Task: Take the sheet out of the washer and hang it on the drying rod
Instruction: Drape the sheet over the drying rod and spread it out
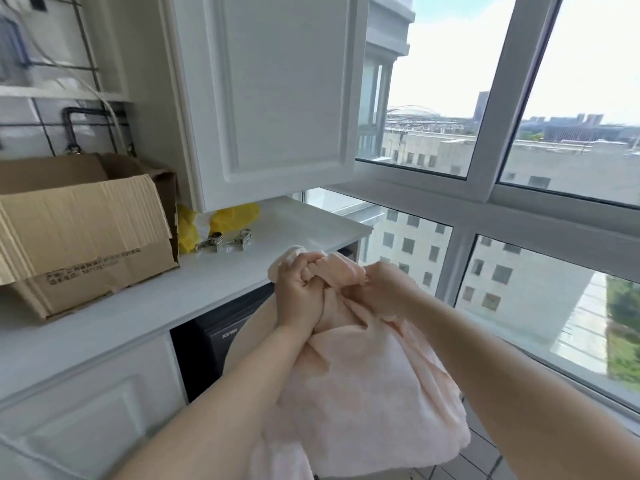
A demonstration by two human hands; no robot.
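Both hands grip the sheet [363,393] at frame centre: left hand [299,292] and right hand [384,289] bunch its top edge; the cloth hangs downward.

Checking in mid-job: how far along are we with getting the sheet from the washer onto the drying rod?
Done: the pink sheet looks to be out of the washer, the dark machine under the counter.
In hand: the left hand and right hand both grip its bunched top edge in front of the window, the rest hanging below.
Left: hanging it up. No drying rod is in view; two metal clips lie unused on the counter.
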